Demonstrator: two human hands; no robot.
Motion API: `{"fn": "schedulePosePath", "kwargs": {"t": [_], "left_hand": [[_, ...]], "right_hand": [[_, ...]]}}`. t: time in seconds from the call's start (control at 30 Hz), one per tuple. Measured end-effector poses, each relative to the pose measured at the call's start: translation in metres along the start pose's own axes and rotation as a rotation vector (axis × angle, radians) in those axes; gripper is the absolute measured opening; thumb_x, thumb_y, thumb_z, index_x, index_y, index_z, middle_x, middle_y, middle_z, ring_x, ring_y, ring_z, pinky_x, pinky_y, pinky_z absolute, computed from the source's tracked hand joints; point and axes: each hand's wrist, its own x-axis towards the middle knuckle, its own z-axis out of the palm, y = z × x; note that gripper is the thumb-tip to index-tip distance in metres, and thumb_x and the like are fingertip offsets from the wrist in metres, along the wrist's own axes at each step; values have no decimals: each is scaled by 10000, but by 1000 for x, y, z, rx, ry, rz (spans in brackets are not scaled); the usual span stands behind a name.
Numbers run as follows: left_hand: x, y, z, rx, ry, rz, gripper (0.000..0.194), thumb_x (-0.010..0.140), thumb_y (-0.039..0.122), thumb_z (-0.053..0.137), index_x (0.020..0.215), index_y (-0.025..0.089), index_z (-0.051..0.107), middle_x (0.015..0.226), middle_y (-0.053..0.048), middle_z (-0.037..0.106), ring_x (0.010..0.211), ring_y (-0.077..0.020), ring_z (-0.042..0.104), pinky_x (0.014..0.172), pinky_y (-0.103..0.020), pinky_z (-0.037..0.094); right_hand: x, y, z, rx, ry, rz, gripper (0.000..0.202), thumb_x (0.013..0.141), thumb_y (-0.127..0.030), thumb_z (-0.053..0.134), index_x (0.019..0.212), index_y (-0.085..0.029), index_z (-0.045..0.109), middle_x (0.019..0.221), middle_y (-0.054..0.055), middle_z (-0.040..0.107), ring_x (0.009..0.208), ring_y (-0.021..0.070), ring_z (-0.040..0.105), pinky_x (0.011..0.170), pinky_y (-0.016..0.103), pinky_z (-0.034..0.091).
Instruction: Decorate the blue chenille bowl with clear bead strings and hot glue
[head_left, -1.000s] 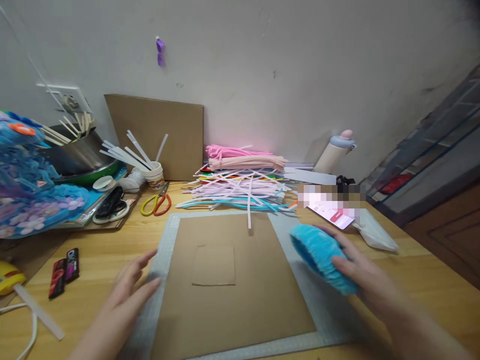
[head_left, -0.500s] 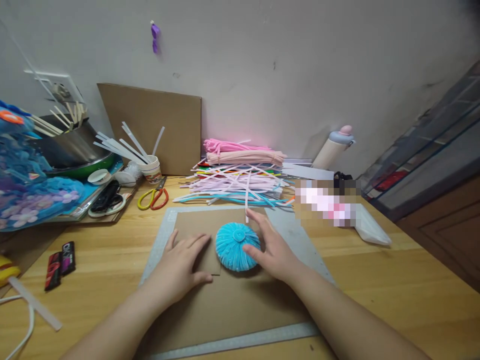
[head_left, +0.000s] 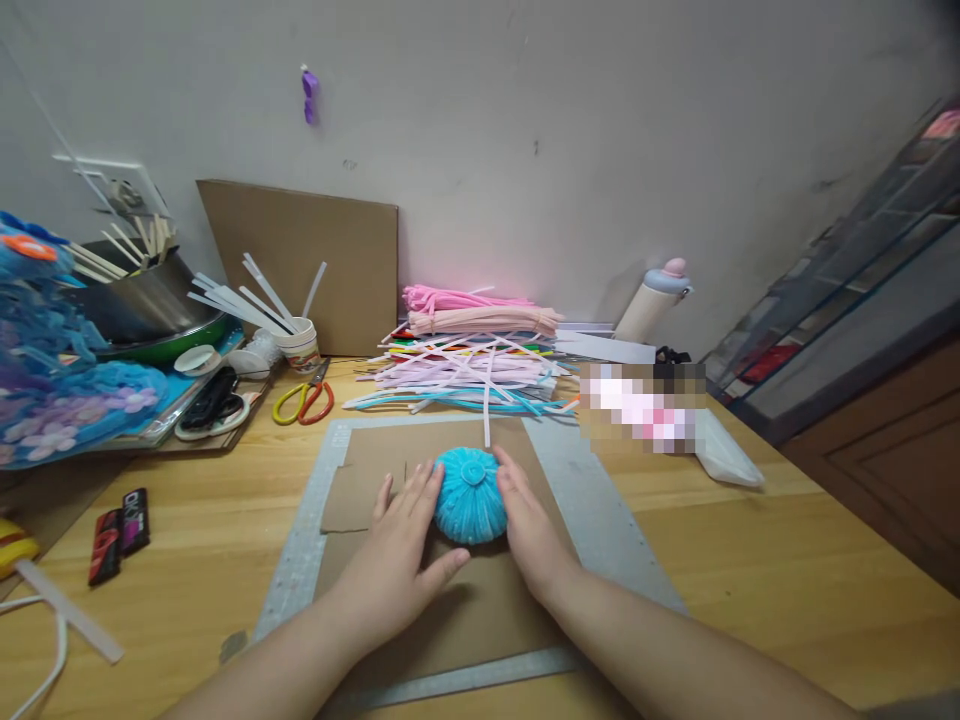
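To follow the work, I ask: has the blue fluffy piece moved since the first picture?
Yes, to the left: judged against the scissors, the blue fluffy piece is now nearer to them.

The ball [head_left: 472, 497] has a fuzzy, ribbed surface, the cardboard sheet [head_left: 487, 612] is matt, the desk [head_left: 787, 565] smooth wood-grained with slight sheen, and the pot [head_left: 154, 303] shiny metal.

The round piece [head_left: 472, 505] is streaked turquoise; cardboard [head_left: 495, 612] brown; scissor handles [head_left: 303, 402] yellow and red
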Motion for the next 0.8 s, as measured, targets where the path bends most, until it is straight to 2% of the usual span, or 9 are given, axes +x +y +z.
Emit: {"fn": "schedulePosePath", "kwargs": {"t": [0.07,0.13,0.23,0.33,0.4,0.47,0.6,0.73,0.8], "left_hand": [[-4,-2,2,-21,74,-68,697,874,480,455,1458,202,193,1457,-148,382,1357,-303,308,1113,-568,183],[-5,-6,1,-24,178,-159,652,872,484,453,1431,205,267,1391,-155,449,1304,-324,378,1082,-596,232],[-3,-12,2,-41,237,-187,707,856,507,469,1442,192,231,1447,-172,368,1356,-342,289,1087,-609,204],[4,-14,6,-165,189,-156,748,877,509,427,1469,174,115,1532,-169,208,1419,-311,131,1126,-579,125],[10,-14,9,-274,161,-170,680,922,477,331,1473,165,83,1551,-161,148,1429,-276,100,1136,-541,149],[15,-14,13,-327,133,-171,625,940,455,284,1471,171,116,1556,-142,144,1430,-253,105,1139,-500,188],[18,-9,21,-315,55,-136,640,923,465,343,1466,173,168,1545,-135,194,1424,-256,140,1141,-484,204],[11,-5,18,-289,4,-137,714,907,430,392,1478,149,71,1551,-167,138,1429,-272,102,1130,-517,208],[8,-8,10,-271,-43,-114,855,840,439,515,1482,155,27,1554,-177,109,1427,-297,88,1119,-527,224]], "right_hand": [[-2,2,2,24,-61,23,651,856,-627,405,1352,-209,461,1445,61,429,1344,227,358,1124,397,272],[1,3,-1,41,-71,28,650,871,-627,368,1369,-216,439,1458,43,413,1358,211,338,1134,392,256],[5,4,-7,50,-5,28,669,897,-628,254,1427,-227,331,1513,8,307,1405,184,228,1161,389,178],[0,3,-5,31,-1,44,674,906,-619,186,1445,-226,287,1521,4,283,1408,185,220,1158,401,195],[-7,3,2,-8,-44,50,695,898,-626,213,1436,-198,313,1515,30,299,1402,199,240,1158,403,202],[-12,5,10,-66,-98,39,741,876,-653,259,1431,-167,324,1522,55,277,1408,207,219,1166,395,178],[-10,14,19,-202,-206,-22,821,842,-699,279,1440,-137,297,1540,95,209,1425,207,143,1177,391,112],[5,14,8,-316,-353,-121,886,801,-747,297,1450,-143,273,1532,128,206,1423,218,146,1168,391,109],[14,8,-5,-362,-472,-159,986,720,-766,448,1459,-144,251,1538,140,191,1426,251,130,1161,419,121]]}}
